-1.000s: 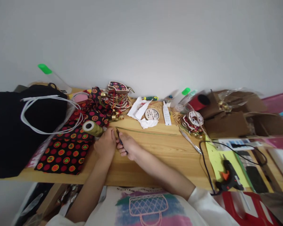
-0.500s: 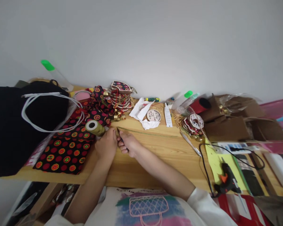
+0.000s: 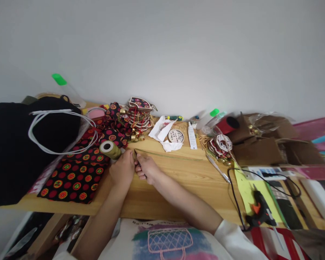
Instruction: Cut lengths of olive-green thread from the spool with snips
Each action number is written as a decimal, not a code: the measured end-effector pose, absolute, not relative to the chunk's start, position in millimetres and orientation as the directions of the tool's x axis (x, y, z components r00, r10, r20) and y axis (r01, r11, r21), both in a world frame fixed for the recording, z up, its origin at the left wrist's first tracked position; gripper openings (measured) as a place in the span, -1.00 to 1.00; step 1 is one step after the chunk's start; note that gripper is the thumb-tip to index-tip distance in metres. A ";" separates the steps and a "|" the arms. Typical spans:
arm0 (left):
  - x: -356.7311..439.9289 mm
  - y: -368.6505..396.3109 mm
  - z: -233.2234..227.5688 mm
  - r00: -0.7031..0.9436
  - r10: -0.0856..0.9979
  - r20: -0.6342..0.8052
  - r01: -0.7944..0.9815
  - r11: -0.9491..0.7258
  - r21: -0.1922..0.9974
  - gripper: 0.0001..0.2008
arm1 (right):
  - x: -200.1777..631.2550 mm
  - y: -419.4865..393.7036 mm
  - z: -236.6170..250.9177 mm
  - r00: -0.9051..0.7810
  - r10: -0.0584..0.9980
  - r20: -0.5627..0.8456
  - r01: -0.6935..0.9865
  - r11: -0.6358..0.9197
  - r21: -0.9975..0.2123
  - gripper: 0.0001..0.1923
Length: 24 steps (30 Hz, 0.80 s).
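My left hand [image 3: 122, 167] is closed with its fingertips at the near end of a thin green cord [image 3: 168, 155], which runs to the right over the wooden table; the pinch itself is mostly hidden. Close beside it, my right hand [image 3: 148, 169] is wrapped round a slim dark pointed tool [image 3: 136, 154], its tip pointing up and away between the hands. Whether it is a knife or small scissors I cannot tell. A spool of olive-green cord [image 3: 114, 150] lies on its side just behind my left hand.
Patterned black cloth [image 3: 70, 180] and a coiled white cable [image 3: 32, 135] lie left. Behind are stacked ornaments with bells [image 3: 139, 113], white tissue [image 3: 159, 131] and a round disc [image 3: 176, 136]. To the right are tweezers [image 3: 218, 168], a glue gun [image 3: 260, 209] and cardboard boxes [image 3: 254, 153].
The view has shifted slightly. My hands stay together in nearly the same place, with the dark tool still in my right hand.
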<state>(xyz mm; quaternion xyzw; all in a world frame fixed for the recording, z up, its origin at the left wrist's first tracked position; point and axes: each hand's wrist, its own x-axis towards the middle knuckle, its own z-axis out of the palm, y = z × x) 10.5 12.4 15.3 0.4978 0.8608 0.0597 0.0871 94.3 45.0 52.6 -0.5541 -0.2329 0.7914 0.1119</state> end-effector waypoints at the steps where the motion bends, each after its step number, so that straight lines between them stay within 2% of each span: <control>1: 10.5 12.6 15.8 -0.491 0.866 -0.096 0.844 0.501 0.192 -0.66 | 94.3 44.8 52.5 -0.360 0.437 -0.824 0.084 -0.864 -0.496 -0.63; 24: 10.4 12.6 17.4 -0.479 0.868 -0.130 0.850 0.495 0.179 -0.65 | 92.8 42.0 47.7 -0.349 0.499 -0.793 0.096 -0.823 -0.560 -0.63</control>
